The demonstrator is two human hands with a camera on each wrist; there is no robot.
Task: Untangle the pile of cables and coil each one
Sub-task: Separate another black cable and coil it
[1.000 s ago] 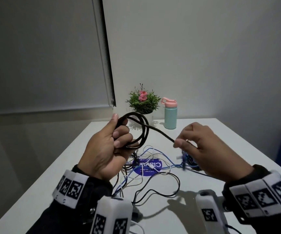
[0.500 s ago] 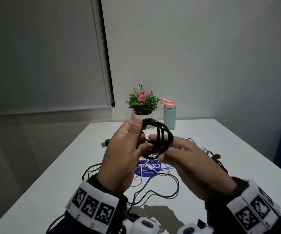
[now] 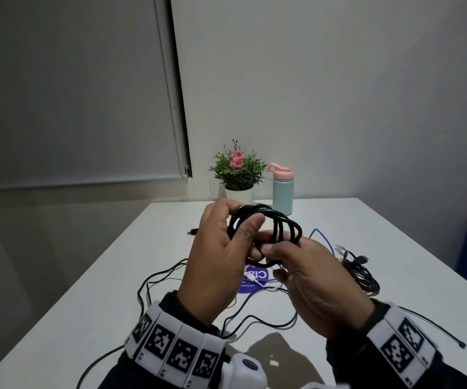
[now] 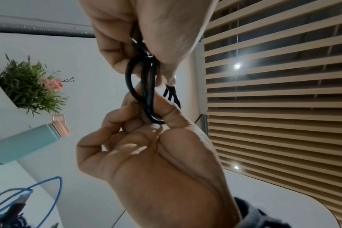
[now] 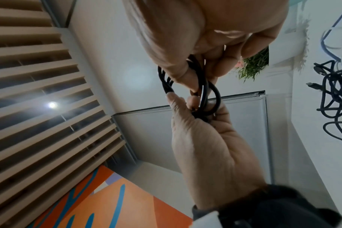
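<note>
white table (image 3: pixel 395 276) fills the lower frame, loose cables (image 3: pixel 170 279) strewn lower centre and a dark bundle (image 3: pixel 363 273) at right. left hand (image 3: pixel 215 265) and right hand (image 3: pixel 311 279) both pinch the black coil (image 3: pixel 280 223) at mid-frame, above the table, its long axis running left to right, loops on edge. a second ago a straight tail ran rightward; now it is wound in and the hands have closed together
</note>
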